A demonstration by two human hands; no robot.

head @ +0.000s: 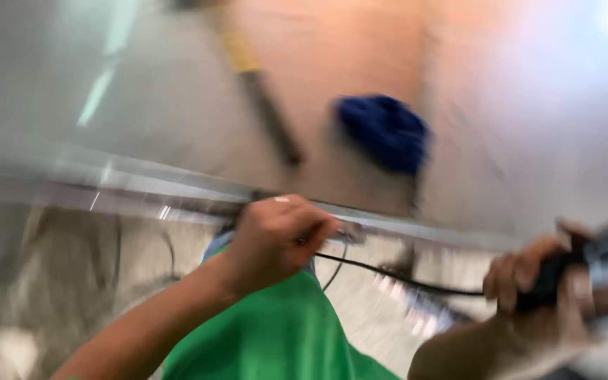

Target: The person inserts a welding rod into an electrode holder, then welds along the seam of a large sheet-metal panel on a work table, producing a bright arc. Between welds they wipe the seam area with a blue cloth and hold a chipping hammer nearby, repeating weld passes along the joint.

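Two hands work along a long metal rail [177,190] that runs across the blurred view. Beyond the rail, on the pale floor [177,91], lies a blue cloth bundle [385,132], and just to its left a dark stick with a yellow band [262,91] slants away. Neither crosses the rail, so nothing lies between the hands and their work. Below the rail hangs a green garment [276,338], close under the left forearm.

A thin black cord [402,278] sags below the rail, stretching from one hand to the other. The left hand [276,239] is closed in a fist right at the rail, with the cord coming out of its grip. The right hand [550,295], well below the rail's far end, is wrapped around a dark tool [599,271] with a pale metal part; motion blur hides its exact shape.
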